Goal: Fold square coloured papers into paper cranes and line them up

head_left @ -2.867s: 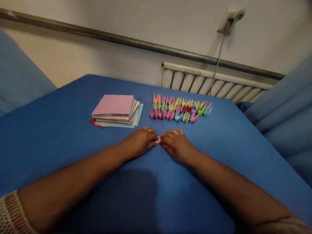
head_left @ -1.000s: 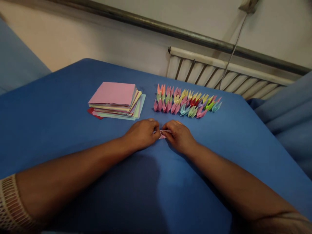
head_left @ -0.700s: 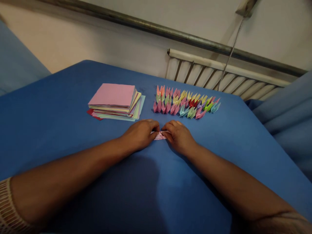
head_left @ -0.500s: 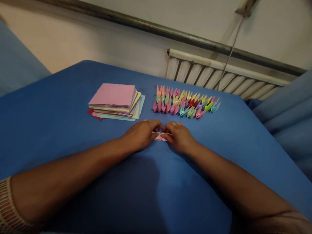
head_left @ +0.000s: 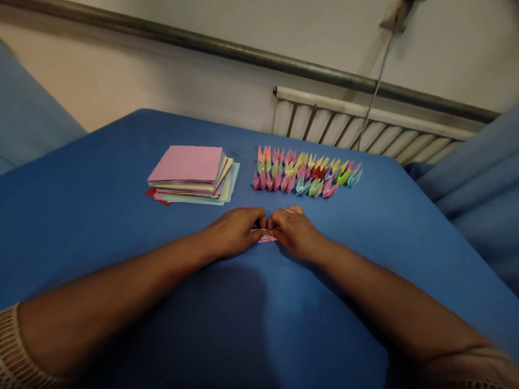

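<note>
A small folded pink paper piece (head_left: 264, 236) lies on the blue table (head_left: 81, 216) between my hands. My left hand (head_left: 234, 231) and my right hand (head_left: 294, 232) both pinch it, fingertips pressed together over it, and most of the paper is hidden under the fingers. Just beyond the hands stand rows of several small folded paper shapes (head_left: 306, 174) in pink, yellow, green, red and blue. To their left sits a stack of coloured square paper sheets (head_left: 190, 174) with a pink sheet on top.
A radiator (head_left: 365, 129) and a metal rail (head_left: 243, 54) run along the wall behind the table. A cable (head_left: 373, 92) hangs from a wall fitting. Blue cloth-covered surfaces lie to the far left (head_left: 28, 124) and right (head_left: 474, 178).
My fingertips have drawn closer together over the pink paper, covering more of it. The view has shifted slightly; the stack and rows of folded shapes have stayed put.
</note>
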A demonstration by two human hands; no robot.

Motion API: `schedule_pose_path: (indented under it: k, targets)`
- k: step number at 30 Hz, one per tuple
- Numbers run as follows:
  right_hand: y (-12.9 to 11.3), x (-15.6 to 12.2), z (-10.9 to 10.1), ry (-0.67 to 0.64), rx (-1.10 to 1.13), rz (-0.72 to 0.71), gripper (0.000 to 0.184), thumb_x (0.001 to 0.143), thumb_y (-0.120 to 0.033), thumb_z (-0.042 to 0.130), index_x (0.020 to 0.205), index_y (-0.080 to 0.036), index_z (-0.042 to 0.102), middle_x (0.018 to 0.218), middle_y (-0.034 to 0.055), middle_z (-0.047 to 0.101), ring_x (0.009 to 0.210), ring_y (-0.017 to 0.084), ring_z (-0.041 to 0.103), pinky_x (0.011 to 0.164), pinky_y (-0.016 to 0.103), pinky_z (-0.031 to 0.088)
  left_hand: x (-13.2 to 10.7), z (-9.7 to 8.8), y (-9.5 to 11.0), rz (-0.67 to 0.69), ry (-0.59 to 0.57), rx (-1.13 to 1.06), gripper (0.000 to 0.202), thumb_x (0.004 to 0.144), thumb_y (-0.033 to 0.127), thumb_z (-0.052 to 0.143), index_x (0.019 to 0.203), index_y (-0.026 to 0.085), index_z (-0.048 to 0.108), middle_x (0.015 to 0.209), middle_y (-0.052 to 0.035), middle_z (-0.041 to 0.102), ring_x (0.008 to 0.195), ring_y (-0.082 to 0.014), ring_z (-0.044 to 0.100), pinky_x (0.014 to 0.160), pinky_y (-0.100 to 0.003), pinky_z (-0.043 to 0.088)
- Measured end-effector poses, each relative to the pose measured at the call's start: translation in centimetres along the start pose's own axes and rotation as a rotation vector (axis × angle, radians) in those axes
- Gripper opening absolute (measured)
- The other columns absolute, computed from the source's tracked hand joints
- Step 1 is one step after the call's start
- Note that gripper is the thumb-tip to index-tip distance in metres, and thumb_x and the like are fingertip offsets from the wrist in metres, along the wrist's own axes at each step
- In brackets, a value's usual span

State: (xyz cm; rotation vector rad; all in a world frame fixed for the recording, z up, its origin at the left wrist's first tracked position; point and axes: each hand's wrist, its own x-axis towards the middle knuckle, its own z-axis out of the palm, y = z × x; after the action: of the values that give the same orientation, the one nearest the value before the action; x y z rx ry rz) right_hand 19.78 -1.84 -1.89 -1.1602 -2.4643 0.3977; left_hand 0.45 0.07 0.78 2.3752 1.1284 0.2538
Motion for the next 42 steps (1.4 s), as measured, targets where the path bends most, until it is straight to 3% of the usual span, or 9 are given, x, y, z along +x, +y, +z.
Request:
schedule_pose_path:
  k: [4, 9, 12, 16, 20, 25, 30, 36, 42]
  targets:
    - [0.0, -0.2, -0.3, 0.149, -0.008, -0.071, 0.006, 0.093, -0.023, 0.05, 0.093, -0.021, 0.056, 0.09, 0.005, 0.064, 0.087, 0.021, 0.056, 0.087, 0.04, 0.034, 0.0, 0.0, 0.2, -0.043, -0.019, -0.21, 0.024, 0.084, 0.039, 0.052, 0.09, 0.019, 0.064, 0.079, -0.0005, 0.064, 0.071, -0.0157, 0.057, 0.061, -0.024, 0.039]
    - [0.1, 0.4, 1.1, 0.586, 0.458, 0.248, 0.05, 0.079, -0.037, 0.069, 0.119, -0.023, 0.042, 0.108, 0.0096, 0.059, 0.094, 0.022, 0.058, 0.078, 0.036, 0.047, 0.6, 0.9, 0.3, -0.194, 0.202, -0.681, 0.028, 0.077, 0.044, 0.06, 0.08, 0.015, 0.06, 0.065, 0.004, 0.054, 0.058, -0.0103, 0.047, 0.054, -0.021, 0.035]
    - [-0.1, 1.1, 2.1, 0.562, 0.966, 0.331, 0.052, 0.076, -0.04, 0.069, 0.115, -0.025, 0.038, 0.093, 0.002, 0.061, 0.074, 0.015, 0.061, 0.068, 0.031, 0.051, 0.7, 1.6, 0.7, -0.253, 0.304, -0.942, 0.033, 0.072, 0.045, 0.068, 0.083, 0.014, 0.059, 0.069, 0.0039, 0.055, 0.06, -0.0087, 0.048, 0.056, -0.02, 0.037]
    - [-0.6, 1.6, 2.7, 0.567, 1.22, 0.343, 0.052, 0.069, -0.036, 0.076, 0.11, -0.026, 0.046, 0.096, 0.0, 0.063, 0.07, 0.012, 0.061, 0.068, 0.03, 0.052, 0.5, 1.8, 1.3, -0.275, 0.36, -1.081, 0.036, 0.066, 0.043, 0.074, 0.082, 0.014, 0.06, 0.07, 0.004, 0.058, 0.062, -0.0085, 0.051, 0.06, -0.02, 0.04]
    - [-0.8, 1.6, 2.9, 0.511, 1.221, 0.313, 0.021, 0.072, -0.034, 0.073, 0.084, -0.02, 0.061, 0.08, -0.0005, 0.065, 0.071, 0.013, 0.061, 0.071, 0.03, 0.05, 0.4, 1.6, 1.2, -0.29, 0.335, -1.03, 0.034, 0.065, 0.043, 0.075, 0.077, 0.014, 0.061, 0.066, 0.0047, 0.057, 0.058, -0.0081, 0.049, 0.056, -0.02, 0.038]
    - [0.1, 1.4, 2.9, 0.497, 1.111, 0.287, 0.012, 0.077, -0.03, 0.068, 0.079, -0.019, 0.063, 0.072, -0.0023, 0.061, 0.064, 0.011, 0.054, 0.064, 0.026, 0.044, 0.5, 1.0, 0.6, -0.249, 0.252, -0.878, 0.031, 0.072, 0.046, 0.068, 0.073, 0.015, 0.064, 0.066, 0.0023, 0.06, 0.06, -0.011, 0.052, 0.06, -0.023, 0.041]
    - [0.5, 1.2, 2.7, 0.435, 0.955, 0.253, 0.015, 0.081, -0.032, 0.062, 0.076, -0.018, 0.061, 0.069, -0.0023, 0.056, 0.064, 0.011, 0.05, 0.063, 0.025, 0.041, 0.7, 1.1, 0.2, -0.229, 0.318, -0.975, 0.028, 0.065, 0.04, 0.075, 0.074, 0.016, 0.063, 0.069, 0.0023, 0.061, 0.066, -0.0123, 0.056, 0.067, -0.024, 0.045]
    - [-0.1, 1.5, 2.8, 0.462, 1.143, 0.333, 0.027, 0.075, -0.042, 0.068, 0.07, -0.018, 0.057, 0.062, -0.0039, 0.053, 0.058, 0.01, 0.046, 0.057, 0.024, 0.037, 0.3, 1.0, 0.4, -0.277, 0.289, -1.134, 0.023, 0.066, 0.031, 0.078, 0.07, 0.015, 0.061, 0.067, 0.0019, 0.062, 0.062, -0.0099, 0.055, 0.064, -0.023, 0.043]
    - [-0.5, 1.5, 2.4, 0.467, 1.103, 0.353, 0.032, 0.072, -0.047, 0.07, 0.066, -0.018, 0.057, 0.06, -0.0043, 0.051, 0.056, 0.009, 0.044, 0.056, 0.025, 0.034, 0.1, 1.2, 0.5, -0.288, 0.287, -1.211, 0.023, 0.067, 0.03, 0.078, 0.067, 0.014, 0.061, 0.063, 0.0017, 0.061, 0.059, -0.0091, 0.054, 0.06, -0.022, 0.041]
